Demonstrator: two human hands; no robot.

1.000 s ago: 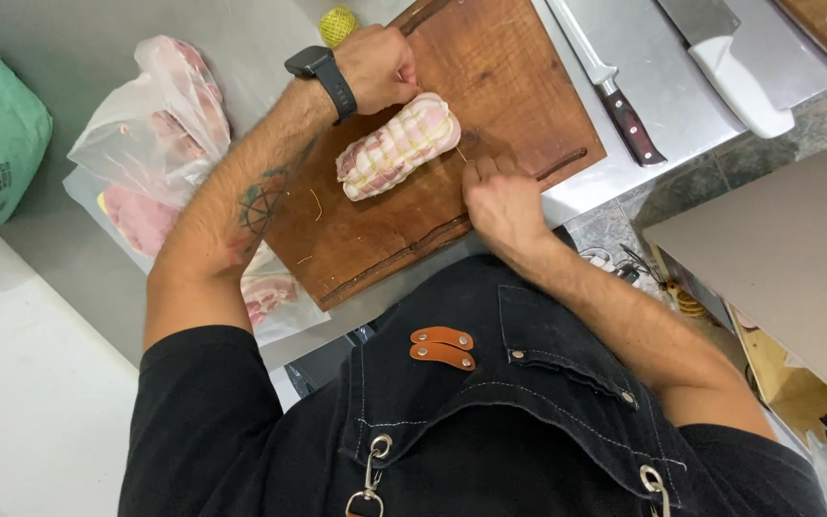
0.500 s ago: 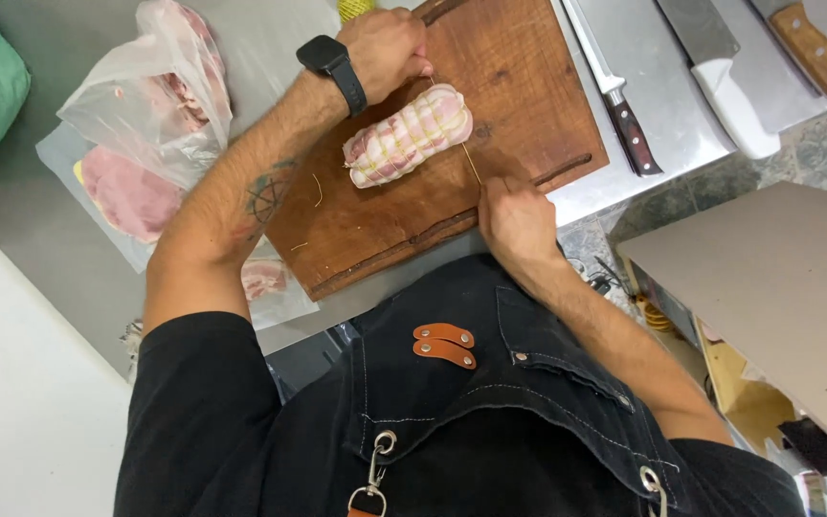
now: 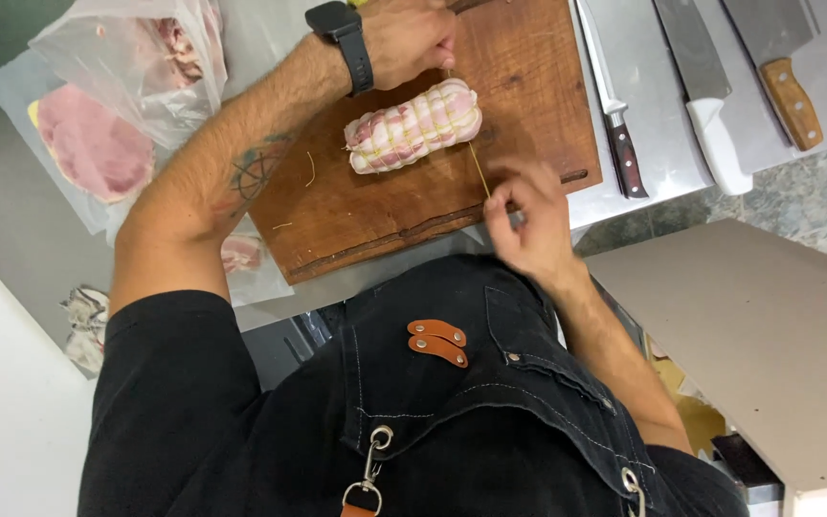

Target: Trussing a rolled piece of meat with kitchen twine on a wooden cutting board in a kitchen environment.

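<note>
both hands (image 3: 528,215) tension twine (image 3: 478,170)

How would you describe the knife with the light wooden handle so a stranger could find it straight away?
Start at the brown wooden cutting board and look right to the row of knives on the steel counter. Past the dark-handled knife and white-handled knife lies the light-wooden-handled knife, the only pale tan handle with rivets.

meat roll (image 3: 413,125) on cutting board (image 3: 519,77), knives (image 3: 710,105) right, bags (image 3: 126,67) left
</note>
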